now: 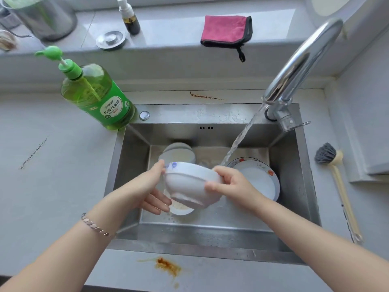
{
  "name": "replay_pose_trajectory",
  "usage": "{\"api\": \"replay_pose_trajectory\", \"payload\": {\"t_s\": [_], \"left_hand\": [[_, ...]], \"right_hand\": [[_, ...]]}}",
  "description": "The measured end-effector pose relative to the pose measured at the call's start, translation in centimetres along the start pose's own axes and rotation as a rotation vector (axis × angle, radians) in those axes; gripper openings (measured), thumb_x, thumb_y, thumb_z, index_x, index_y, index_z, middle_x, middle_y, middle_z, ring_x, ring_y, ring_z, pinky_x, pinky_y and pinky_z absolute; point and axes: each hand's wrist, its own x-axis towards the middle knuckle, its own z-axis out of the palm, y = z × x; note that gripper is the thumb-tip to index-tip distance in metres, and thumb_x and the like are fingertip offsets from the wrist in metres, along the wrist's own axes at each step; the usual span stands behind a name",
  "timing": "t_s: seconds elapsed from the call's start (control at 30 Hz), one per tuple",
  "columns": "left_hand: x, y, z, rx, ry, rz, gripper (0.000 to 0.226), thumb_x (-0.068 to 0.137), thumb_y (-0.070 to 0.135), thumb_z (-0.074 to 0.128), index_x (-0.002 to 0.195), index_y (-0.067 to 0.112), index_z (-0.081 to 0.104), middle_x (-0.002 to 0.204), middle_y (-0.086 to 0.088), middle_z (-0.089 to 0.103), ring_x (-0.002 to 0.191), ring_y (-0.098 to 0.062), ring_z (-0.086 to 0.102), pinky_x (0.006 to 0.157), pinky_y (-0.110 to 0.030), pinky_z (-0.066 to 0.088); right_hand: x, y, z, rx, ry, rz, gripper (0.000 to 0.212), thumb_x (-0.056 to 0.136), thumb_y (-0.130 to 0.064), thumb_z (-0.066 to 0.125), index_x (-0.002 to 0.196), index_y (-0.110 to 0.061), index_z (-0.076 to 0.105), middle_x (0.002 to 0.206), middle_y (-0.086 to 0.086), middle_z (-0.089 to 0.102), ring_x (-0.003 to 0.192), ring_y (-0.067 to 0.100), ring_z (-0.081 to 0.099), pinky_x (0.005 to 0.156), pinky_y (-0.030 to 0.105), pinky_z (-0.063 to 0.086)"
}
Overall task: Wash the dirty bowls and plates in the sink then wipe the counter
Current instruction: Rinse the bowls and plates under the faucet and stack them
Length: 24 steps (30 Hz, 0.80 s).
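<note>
White ceramic bowl with blue flower print point(192, 182): held in the air over the brushed steel sink point(130, 165), between both hands, tipped with foot ring down and toward the wearer, mouth turned away. Clamped at its left rim by the left hand point(151, 186), thumb hooked over the edge, fingers point(160, 204) spread beneath the wall; clamped at its right rim by the right hand point(233, 184), thumb pressed on the outer wall, other fingers curled over the edge and hidden. Just beyond the right fingertips, past the far rim: the stream of water point(240, 142) from the curved chrome tap point(294, 68), seemingly landing behind the bowl rather than in it. Nearer to the stream: the right hand. Judged next: swing the mouth rightward and away from the palms, under the water. Below the left fingers, a white dish point(183, 210); beyond the right knuckles, a flower-rimmed white plate point(263, 182). Far beyond both hands, a folded pink cloth point(225, 30); nearer than the wrists, an orange-brown stain point(167, 266) on the grey counter point(52, 165), not yet wiped
</note>
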Motion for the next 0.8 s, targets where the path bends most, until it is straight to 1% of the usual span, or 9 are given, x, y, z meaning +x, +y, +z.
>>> {"api": "replay_pose_trajectory", "payload": {"t_s": [0.07, 0.13, 0.23, 0.27, 0.33, 0.4, 0.53, 0.67, 0.8], "left_hand": [[0.7, 0.5, 0.2, 0.135, 0.108, 0.095, 0.049, 0.095, 0.059, 0.015, 0.114, 0.029, 0.050, 0.064, -0.011, 0.055, 0.053, -0.022, 0.055, 0.056, -0.026, 0.046], [1.7, 1.1, 0.7, 0.133, 0.138, 0.234, 0.048, 0.097, 0.053, 0.022, 0.115, 0.025, 0.056, 0.071, -0.002, 0.053, 0.062, -0.016, 0.050, 0.067, -0.028, 0.041], [2.7, 1.9, 1.8, -0.149, -0.063, 0.310, 0.043, 0.096, 0.051, 0.032, 0.121, 0.025, 0.056, 0.115, -0.003, 0.063, 0.104, -0.016, 0.058, 0.095, -0.034, 0.043], [2.9, 2.2, 2.2, -0.276, -0.142, 0.305, 0.042, 0.095, 0.050, 0.036, 0.122, 0.025, 0.056, 0.120, -0.004, 0.062, 0.108, -0.019, 0.058, 0.096, -0.038, 0.046], [3.2, 2.8, 2.9, -0.406, -0.234, 0.312, 0.035, 0.093, 0.045, 0.046, 0.117, 0.023, 0.058, 0.114, -0.004, 0.064, 0.102, -0.021, 0.063, 0.087, -0.038, 0.052], [3.5, 3.5, 3.9, -0.356, -0.246, 0.345, 0.032, 0.088, 0.037, 0.058, 0.116, 0.021, 0.058, 0.104, -0.001, 0.068, 0.091, -0.018, 0.067, 0.079, -0.035, 0.055], [3.3, 4.8, 5.8, -0.322, -0.240, 0.358, 0.042, 0.077, 0.027, 0.075, 0.115, 0.018, 0.059, 0.087, 0.004, 0.070, 0.065, -0.009, 0.066, 0.053, -0.024, 0.051], [3.3, 5.7, 7.3, -0.267, -0.175, 0.413, 0.034, 0.072, 0.026, 0.079, 0.102, 0.025, 0.061, 0.099, 0.001, 0.070, 0.077, -0.011, 0.068, 0.066, -0.028, 0.055], [2.5, 6.1, 8.2, -0.175, -0.095, 0.460, 0.043, 0.071, 0.030, 0.080, 0.108, 0.022, 0.061, 0.104, -0.001, 0.068, 0.090, -0.014, 0.067, 0.068, -0.031, 0.058]], "right_hand": [[0.4, 0.2, -0.6, 0.226, 0.092, 0.128, 0.016, 0.068, -0.022, 0.063, 0.078, -0.011, 0.059, 0.067, -0.005, 0.058, 0.062, 0.008, 0.052, 0.056, 0.018, 0.038], [0.5, 0.2, -1.6, 0.412, 0.140, 0.213, 0.027, 0.065, -0.018, 0.067, 0.089, -0.007, 0.060, 0.074, 0.004, 0.062, 0.064, 0.014, 0.055, 0.055, 0.021, 0.041], [0.2, 0.0, -3.3, 0.623, 0.154, 0.265, 0.032, 0.078, -0.027, 0.051, 0.103, -0.012, 0.062, 0.084, 0.002, 0.069, 0.071, 0.016, 0.063, 0.064, 0.030, 0.044], [0.1, 0.2, -3.9, 0.667, 0.173, 0.276, 0.029, 0.084, -0.026, 0.046, 0.104, -0.013, 0.062, 0.084, 0.001, 0.070, 0.072, 0.017, 0.064, 0.065, 0.031, 0.045], [0.0, 0.2, -4.9, 0.705, 0.229, 0.308, 0.028, 0.094, -0.026, 0.038, 0.104, -0.016, 0.062, 0.081, 0.000, 0.070, 0.070, 0.016, 0.065, 0.065, 0.031, 0.045], [-0.2, 0.1, -5.7, 0.662, 0.247, 0.310, 0.030, 0.098, -0.030, 0.034, 0.106, -0.019, 0.060, 0.082, -0.002, 0.070, 0.070, 0.015, 0.065, 0.064, 0.031, 0.046], [-0.9, 0.2, -6.8, 0.465, 0.284, 0.301, 0.036, 0.089, -0.040, 0.054, 0.118, -0.019, 0.054, 0.107, 0.002, 0.066, 0.085, 0.018, 0.063, 0.063, 0.031, 0.052], [-2.5, 0.5, -7.8, 0.299, 0.329, 0.330, 0.049, 0.075, -0.039, 0.064, 0.119, -0.022, 0.052, 0.116, 0.001, 0.062, 0.100, 0.020, 0.063, 0.071, 0.039, 0.056], [-3.8, 1.4, -8.6, 0.303, 0.335, 0.356, 0.048, 0.075, -0.028, 0.072, 0.118, -0.021, 0.053, 0.115, 0.005, 0.065, 0.101, 0.025, 0.065, 0.075, 0.045, 0.057]]}}
